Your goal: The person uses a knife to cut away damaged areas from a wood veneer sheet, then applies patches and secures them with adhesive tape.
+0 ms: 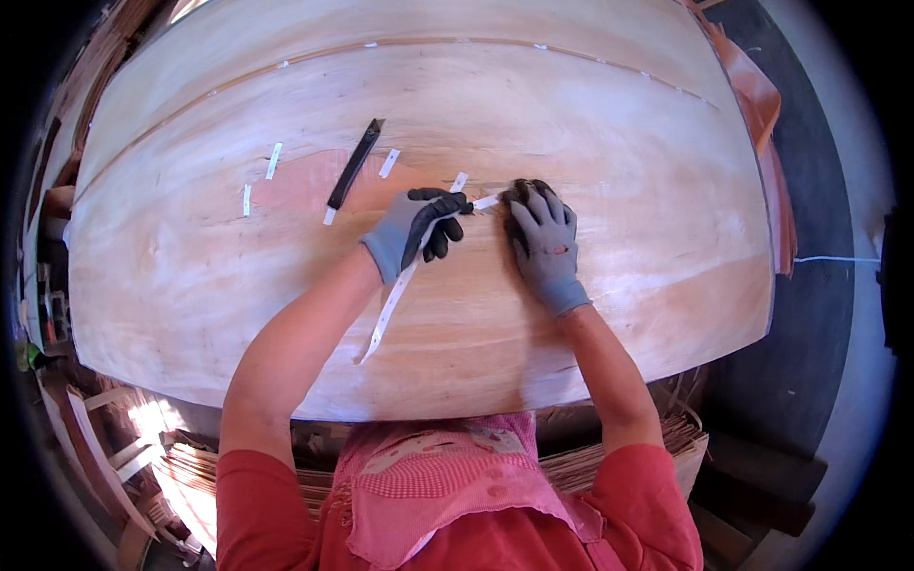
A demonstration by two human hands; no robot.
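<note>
My left hand [419,231], in a grey glove with black fingers, is closed with a long strip of white tape [388,312] in it. The strip's loose end trails over the wood veneer sheet [238,324] toward me. My right hand [546,238], in a matching glove, lies palm down on the sheet with its fingers stretched forward. Between the hands, a short tape piece [486,202] lies on the wood, and another piece [459,182] stands out just beyond my left fingers. Left of them rests a long, narrow black tool [355,167], its exact kind unclear.
Short white tape pieces [274,161] dot a reddish patch [305,179] in the veneer. A long taped seam [419,42] curves across the far part. Reddish veneer scraps [757,100] hang over the right edge. Stacked sheets [624,463] sit below the near edge.
</note>
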